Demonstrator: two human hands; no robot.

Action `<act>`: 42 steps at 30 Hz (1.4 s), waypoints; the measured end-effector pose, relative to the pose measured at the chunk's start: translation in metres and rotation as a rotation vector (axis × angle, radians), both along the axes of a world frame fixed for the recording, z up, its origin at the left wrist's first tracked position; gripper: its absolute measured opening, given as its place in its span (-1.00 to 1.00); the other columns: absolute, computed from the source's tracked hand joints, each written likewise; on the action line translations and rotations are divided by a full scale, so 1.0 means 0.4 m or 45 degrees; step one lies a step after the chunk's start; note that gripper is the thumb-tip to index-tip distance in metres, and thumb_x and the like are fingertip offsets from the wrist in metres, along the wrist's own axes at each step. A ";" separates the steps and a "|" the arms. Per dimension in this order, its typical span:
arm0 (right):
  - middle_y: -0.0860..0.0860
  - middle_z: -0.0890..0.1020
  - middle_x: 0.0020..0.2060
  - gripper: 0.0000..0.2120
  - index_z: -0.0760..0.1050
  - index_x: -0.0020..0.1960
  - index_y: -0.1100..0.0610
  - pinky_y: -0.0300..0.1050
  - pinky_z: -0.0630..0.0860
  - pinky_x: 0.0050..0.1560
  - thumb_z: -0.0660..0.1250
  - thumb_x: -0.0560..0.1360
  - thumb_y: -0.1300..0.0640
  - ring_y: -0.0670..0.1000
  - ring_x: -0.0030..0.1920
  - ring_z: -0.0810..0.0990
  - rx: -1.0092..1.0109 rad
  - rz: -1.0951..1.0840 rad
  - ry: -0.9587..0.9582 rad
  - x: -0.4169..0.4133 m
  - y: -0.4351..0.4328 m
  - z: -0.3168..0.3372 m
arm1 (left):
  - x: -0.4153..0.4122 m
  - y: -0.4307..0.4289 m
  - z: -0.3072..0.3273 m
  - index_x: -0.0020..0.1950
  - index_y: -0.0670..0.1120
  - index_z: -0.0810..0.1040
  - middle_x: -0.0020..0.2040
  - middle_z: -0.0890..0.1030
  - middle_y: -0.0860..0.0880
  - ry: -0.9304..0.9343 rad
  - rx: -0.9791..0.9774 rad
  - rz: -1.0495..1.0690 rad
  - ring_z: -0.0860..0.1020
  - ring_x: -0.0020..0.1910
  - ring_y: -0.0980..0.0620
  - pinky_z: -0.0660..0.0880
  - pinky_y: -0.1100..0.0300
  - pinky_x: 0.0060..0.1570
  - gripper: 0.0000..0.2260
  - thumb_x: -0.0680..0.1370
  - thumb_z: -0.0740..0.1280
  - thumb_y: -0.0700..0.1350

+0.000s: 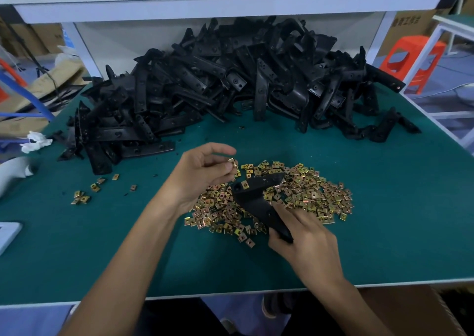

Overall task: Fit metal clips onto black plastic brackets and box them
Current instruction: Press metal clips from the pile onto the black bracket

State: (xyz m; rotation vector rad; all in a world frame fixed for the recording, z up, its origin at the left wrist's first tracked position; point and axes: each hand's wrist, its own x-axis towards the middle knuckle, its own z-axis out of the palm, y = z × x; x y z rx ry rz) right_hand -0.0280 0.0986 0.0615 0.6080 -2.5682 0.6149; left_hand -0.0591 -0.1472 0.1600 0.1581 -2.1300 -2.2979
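Here, on the green table [102, 246], the right hand [305, 238] grips a black bracket [256, 199] above the loose clips [307, 194]; the left hand [202, 174] pinches one clip [233, 163], which could slip if angled wrongly.

cardboard box [410, 25], printed characters, unreadable

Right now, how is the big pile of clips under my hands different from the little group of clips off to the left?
The big pile of clips holds very many pieces, heaped and overlapping; the small group of clips holds only a handful, lying apart in a single layer. The big pile sits beneath the left hand and right hand, partly hidden by the bracket; the small group lies uncovered, nearer the table's left edge. Both are brass-coloured square clips on the green mat.
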 end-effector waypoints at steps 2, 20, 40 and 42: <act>-0.08 0.64 -0.12 -0.46 0.61 0.29 0.02 -0.12 0.49 -0.36 0.58 0.32 0.08 0.04 -0.14 0.59 0.008 -0.006 0.001 0.000 0.000 -0.001 | 0.000 0.009 0.001 0.09 -0.11 0.67 -0.16 0.69 -0.06 0.019 -0.070 -0.002 0.68 -0.11 0.01 0.63 0.25 -0.07 -0.79 0.56 0.37 -0.37; -0.02 0.65 -0.12 -0.50 0.63 0.25 0.08 -0.09 0.53 -0.34 0.55 0.32 0.08 0.09 -0.17 0.62 0.051 0.022 0.107 0.004 -0.002 0.008 | -0.011 0.092 -0.023 0.01 0.09 0.71 -0.12 0.73 0.10 0.004 -0.556 -0.090 0.66 -0.03 0.05 0.58 0.23 0.01 -0.85 0.57 0.41 -0.15; -0.04 0.67 -0.12 -0.47 0.64 0.25 0.08 -0.12 0.50 -0.39 0.61 0.30 0.07 0.07 -0.17 0.64 0.089 0.006 0.110 0.006 -0.003 0.011 | 0.012 0.119 -0.057 0.26 0.12 0.61 0.08 0.63 0.24 0.169 -0.856 -0.069 0.51 0.09 0.43 0.36 0.61 0.02 -0.62 0.46 0.55 -0.02; -0.04 0.66 -0.13 -0.47 0.64 0.26 0.07 -0.12 0.49 -0.40 0.61 0.30 0.07 0.07 -0.17 0.64 0.095 -0.001 0.108 0.006 -0.003 0.012 | 0.010 0.119 -0.056 0.25 0.11 0.61 0.07 0.63 0.23 0.143 -0.832 -0.090 0.52 0.09 0.41 0.41 0.54 0.04 -0.64 0.47 0.55 -0.03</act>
